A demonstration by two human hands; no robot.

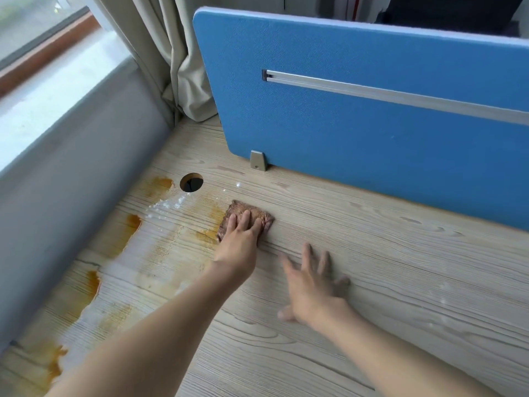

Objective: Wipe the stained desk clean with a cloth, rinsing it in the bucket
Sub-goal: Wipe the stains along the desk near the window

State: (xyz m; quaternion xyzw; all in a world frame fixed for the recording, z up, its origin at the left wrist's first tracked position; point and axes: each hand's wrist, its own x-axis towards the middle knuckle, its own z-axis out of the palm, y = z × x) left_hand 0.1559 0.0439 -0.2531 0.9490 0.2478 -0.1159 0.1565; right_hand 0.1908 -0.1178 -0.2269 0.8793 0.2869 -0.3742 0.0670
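Under the left hand (239, 239) lies the brown cloth (253, 209), folded to a small pad and pressed flat to the desk (372, 282) by straight fingers. The fingers are not curled round it; its far edge and right corner show beyond the fingertips. The right hand (312, 290) is just right of the left and a little nearer the person. Its fingers are spread and it holds nothing. It is blurred, so I cannot tell whether it rests on the wood or hangs just over it.

Right of both hands the wood looks free of stain, bar a few pale drops (443, 300) far to the right. Touching the cloth's left edge is a thin orange smear (206, 234), and from there leftward the surface is wet and streaked. Further left, well apart from the hands, thick orange-brown stains (133, 224) run in a broken line along the desk's left edge, from beside the cable hole (191, 182) down to the near corner. White droplets (169, 204) lie between the hole and the cloth.

By my judgement the wiping is well begun but far from done. The right part seems finished or was never soiled, the middle is only smeared, and the heavy patches at the left edge are untouched. The cloth looks dark enough to need a rinse soon, but no bucket is in view.

Beyond the hands stands a blue partition (372, 124), with a curtain (183, 67) to its left.
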